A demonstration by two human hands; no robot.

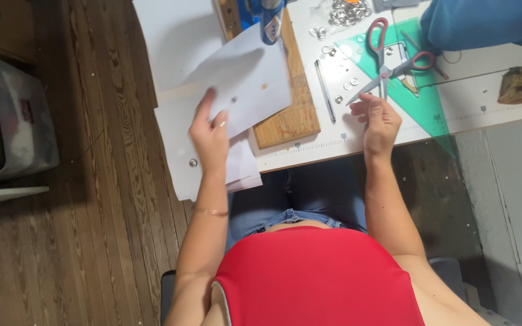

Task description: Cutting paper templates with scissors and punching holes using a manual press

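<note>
While the left hand grips a white paper sheet with fingers pinched on its lower edge, I see the right hand half curled, empty, its fingertips just beside the scissors at 12 o'clock. The sheet overlaps a wooden board on the white table.

The right hand curled inward, so whatever its fingertips pinched was too small to make out. The left hand covered part of the white sheet — its palm side unseen. The blue tool ran off the top edge, as did the heap of metal eyelets. The blue cloth was cut off at the upper right. The wooden board lay partly under paper.
</note>
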